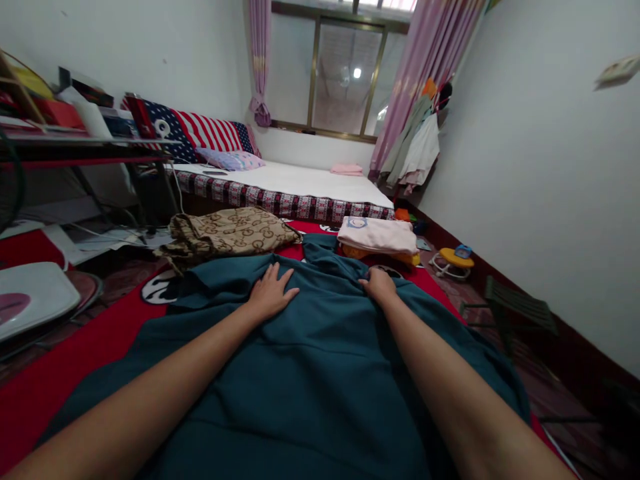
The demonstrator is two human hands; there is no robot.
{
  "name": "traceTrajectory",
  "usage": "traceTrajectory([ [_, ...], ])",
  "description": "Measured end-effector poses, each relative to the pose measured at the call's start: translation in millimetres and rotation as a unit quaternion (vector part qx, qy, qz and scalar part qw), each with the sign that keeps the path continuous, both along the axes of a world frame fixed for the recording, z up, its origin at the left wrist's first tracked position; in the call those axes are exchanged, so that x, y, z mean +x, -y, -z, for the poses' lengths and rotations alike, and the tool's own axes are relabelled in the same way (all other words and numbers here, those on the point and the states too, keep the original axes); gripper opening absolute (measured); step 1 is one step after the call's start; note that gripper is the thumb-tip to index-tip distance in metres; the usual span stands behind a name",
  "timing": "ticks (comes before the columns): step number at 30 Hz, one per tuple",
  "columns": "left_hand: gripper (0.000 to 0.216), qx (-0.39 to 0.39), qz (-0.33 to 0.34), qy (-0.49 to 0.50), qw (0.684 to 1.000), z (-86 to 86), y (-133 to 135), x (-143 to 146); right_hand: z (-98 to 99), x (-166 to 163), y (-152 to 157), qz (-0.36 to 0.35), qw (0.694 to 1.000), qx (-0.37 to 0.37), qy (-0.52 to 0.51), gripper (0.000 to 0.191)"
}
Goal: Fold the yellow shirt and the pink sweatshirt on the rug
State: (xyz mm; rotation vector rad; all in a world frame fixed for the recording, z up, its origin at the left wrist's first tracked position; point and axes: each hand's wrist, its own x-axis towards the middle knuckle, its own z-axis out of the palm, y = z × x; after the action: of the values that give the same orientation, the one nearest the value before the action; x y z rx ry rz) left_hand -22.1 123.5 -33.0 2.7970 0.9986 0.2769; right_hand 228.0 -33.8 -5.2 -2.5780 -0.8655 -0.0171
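Observation:
A large dark teal garment (320, 360) lies spread over the red cloth (113, 333), its upper part bunched into folds. My left hand (271, 292) rests flat on its upper left part, fingers spread, holding nothing. Close to the bunched top, my right hand (379, 287) has its fingers closed on the teal fabric. Just beyond the garment are a folded brown patterned cloth (235, 233) on the left and a folded pale pink garment (377, 235) on the right. Something yellow (355, 253) shows beneath the pink one.
A bed (310, 183) with a white top stands under the window. On the left are a cluttered desk (85, 150) and a white stool seat (37, 297). A yellow round stool (453, 260) and a dark folding stool (520, 305) stand by the right wall.

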Motion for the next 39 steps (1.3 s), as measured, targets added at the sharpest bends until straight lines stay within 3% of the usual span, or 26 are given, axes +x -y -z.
traceTrajectory([
  [2,0.067,0.010,-0.005,0.005,1.000,0.5,1.1,1.5,-5.0,2.5,-2.3,-0.002,1.000,0.021,0.010,0.012],
  [7,0.074,0.014,-0.002,0.036,0.999,-6.3,-18.9,12.2,-21.4,14.8,-7.8,0.013,0.988,0.143,0.064,0.038],
  [11,0.075,0.002,-0.034,0.026,0.999,-3.8,-45.7,29.1,-6.8,26.4,-14.3,0.024,0.971,0.228,0.071,0.035],
  [16,0.068,0.005,-0.041,0.044,0.998,14.1,-65.3,42.1,31.4,28.2,-8.6,-0.018,0.981,0.183,0.065,0.037],
  [18,0.066,0.003,-0.047,0.039,0.998,14.5,-66.7,43.7,35.9,25.2,-7.5,-0.055,0.988,0.110,0.091,0.043],
  [21,0.065,0.011,-0.042,-0.058,0.997,-2.6,-61.3,46.0,28.4,17.6,-13.2,-0.137,0.985,-0.025,0.105,0.045],
  [25,0.064,-0.002,-0.006,-0.171,0.985,-41.1,-34.8,45.8,5.5,-3.1,-19.5,-0.179,0.976,-0.098,0.071,0.049],
  [28,0.064,-0.002,0.113,-0.157,0.981,-52.9,-10.9,24.1,-4.7,-25.0,2.9,-0.218,0.967,-0.103,0.083,0.066],
  [30,0.067,0.023,0.201,-0.116,0.972,-47.5,-9.2,-7.5,-1.2,-34.9,34.7,-0.287,0.947,-0.106,0.095,0.067],
  [31,0.067,0.048,0.213,-0.100,0.971,-42.2,-15.4,-27.2,3.7,-36.5,53.1,-0.318,0.936,-0.116,0.095,0.064],
  [32,0.065,0.084,0.189,-0.091,0.974,-36.6,-25.9,-47.8,10.1,-35.8,71.5,-0.329,0.931,-0.130,0.091,0.062],
  [34,0.056,0.128,0.088,-0.093,0.983,-28.2,-54.0,-85.9,23.7,-28.7,102.4,-0.291,0.942,-0.135,0.102,0.062],
  [35,0.052,0.142,0.071,-0.108,0.981,-27.2,-67.4,-100.4,29.3,-23.8,113.0,-0.270,0.947,-0.135,0.106,0.064],
  [37,0.047,0.166,0.007,-0.150,0.975,-33.2,-82.5,-116.3,35.3,-15.6,123.5,-0.247,0.953,-0.136,0.110,0.065],
  [39,0.039,0.182,-0.035,-0.180,0.966,-47.2,-74.5,-115.2,33.8,-13.2,124.1,-0.243,0.954,-0.147,0.097,0.065],
])
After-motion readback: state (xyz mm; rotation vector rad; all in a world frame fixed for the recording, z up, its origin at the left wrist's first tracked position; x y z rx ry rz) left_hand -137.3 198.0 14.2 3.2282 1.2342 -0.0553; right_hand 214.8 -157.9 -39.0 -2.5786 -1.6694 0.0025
